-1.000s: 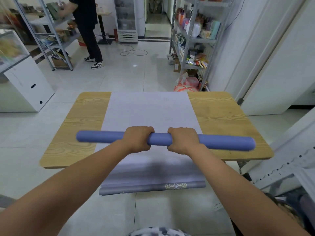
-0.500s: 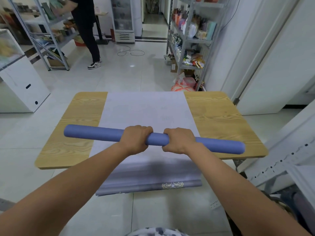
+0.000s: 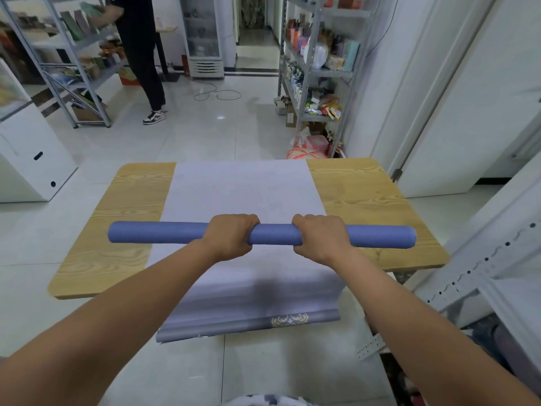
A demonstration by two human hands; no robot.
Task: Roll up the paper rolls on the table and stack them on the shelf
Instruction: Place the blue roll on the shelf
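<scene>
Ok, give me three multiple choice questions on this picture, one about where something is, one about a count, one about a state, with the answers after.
1. Where is the blue roll?
A. On the floor
B. Across the table, in the person's hands
C. On a shelf

2. How many hands grip the roll?
A. None
B. One
C. Two

3. What state is the pale sheet on the table in?
A. Spread flat, near end hanging over the edge
B. Rolled tight
C. Crumpled into a ball

Answers:
1 B, it crosses the tabletop, held near its middle.
2 C, the left hand and right hand both curl round it.
3 A, it lies flat and droops past the near edge.
</scene>
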